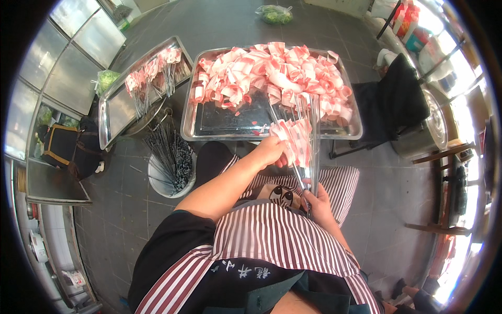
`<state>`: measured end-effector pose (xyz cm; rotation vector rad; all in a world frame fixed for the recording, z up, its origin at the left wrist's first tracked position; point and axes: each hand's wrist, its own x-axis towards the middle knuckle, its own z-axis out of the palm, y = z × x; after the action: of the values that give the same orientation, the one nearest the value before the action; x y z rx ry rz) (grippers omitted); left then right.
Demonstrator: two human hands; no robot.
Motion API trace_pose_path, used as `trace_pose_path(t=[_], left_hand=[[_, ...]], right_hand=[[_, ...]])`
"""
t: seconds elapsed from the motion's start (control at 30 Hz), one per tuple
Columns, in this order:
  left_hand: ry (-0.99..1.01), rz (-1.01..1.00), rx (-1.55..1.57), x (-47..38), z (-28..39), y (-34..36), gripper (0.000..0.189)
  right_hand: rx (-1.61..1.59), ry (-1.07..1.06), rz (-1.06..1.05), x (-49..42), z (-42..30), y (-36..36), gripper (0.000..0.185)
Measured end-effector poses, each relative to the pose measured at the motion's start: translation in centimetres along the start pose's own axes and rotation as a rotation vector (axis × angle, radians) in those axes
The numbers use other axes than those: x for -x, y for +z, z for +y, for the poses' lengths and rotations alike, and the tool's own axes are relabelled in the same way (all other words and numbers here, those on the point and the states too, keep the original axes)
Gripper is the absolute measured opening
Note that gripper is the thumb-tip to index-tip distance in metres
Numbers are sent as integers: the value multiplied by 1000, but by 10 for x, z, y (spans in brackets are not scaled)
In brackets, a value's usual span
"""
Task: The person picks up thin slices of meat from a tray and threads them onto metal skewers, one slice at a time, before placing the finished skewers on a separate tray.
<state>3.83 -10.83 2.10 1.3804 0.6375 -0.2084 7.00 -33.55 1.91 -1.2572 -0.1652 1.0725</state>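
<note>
My left hand [271, 151] grips the lower left edge of some pink-and-white strips of sliced meat [300, 137] threaded on metal skewers. Lower down, in front of the striped apron [274, 227], my right hand [321, 202] is closed around the handle ends of a bundle of thin metal skewers [315, 157]. The bundle points away from me, its far ends over a large steel tray [223, 135]. Curled slices of raw fatty meat [274, 74] are heaped across the tray's far part. Fingers hide part of the skewers.
At left, a tilted steel tray [111, 117] bears several skewers of meat [153, 70]. Below it a white bucket [157, 184] holds many dark metal skewers [168, 153]. A black chair [404, 90] and a large metal pot [423, 129] stand right. Bagged greens [274, 15] lie on the floor beyond.
</note>
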Motion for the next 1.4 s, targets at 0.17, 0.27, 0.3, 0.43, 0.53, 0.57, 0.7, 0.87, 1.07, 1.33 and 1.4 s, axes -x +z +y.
trace_pose_path(t=[0.17, 0.27, 0.3, 0.43, 0.53, 0.57, 0.7, 0.87, 1.07, 1.33, 1.4], left_hand=[[-31, 18, 31, 6, -2, 7, 28], [-18, 83, 105, 2, -13, 13, 28], [-12, 113, 130, 2, -14, 17, 28], [62, 229, 141, 7, -20, 30, 31], [106, 220, 147, 18, -36, 37, 37], [62, 176, 137, 23, -42, 42, 37], [-38, -70, 231, 35, -55, 58, 34], [25, -76, 487, 23, -63, 75, 21], [121, 38, 620, 24, -60, 84, 18], [118, 11, 763, 34, -49, 78, 26], [45, -35, 825, 37, -44, 76, 24]], right_hand=[[15, 23, 5, -1, 0, 0, 30], [18, -1, 3, -1, 0, 1, 30], [13, 0, -4, 0, 0, 0, 29], [15, 9, 2, 0, 1, -1, 30], [-4, 8, 14, 0, 1, 1, 32], [-17, 6, 14, 0, 1, 1, 33], [42, 0, -53, -2, 7, -4, 32], [20, -44, 4, -1, 5, 8, 20], [204, -138, 29, -1, 14, -4, 19], [572, -201, -11, -2, 32, -33, 17], [442, -150, -33, 3, 24, -26, 17]])
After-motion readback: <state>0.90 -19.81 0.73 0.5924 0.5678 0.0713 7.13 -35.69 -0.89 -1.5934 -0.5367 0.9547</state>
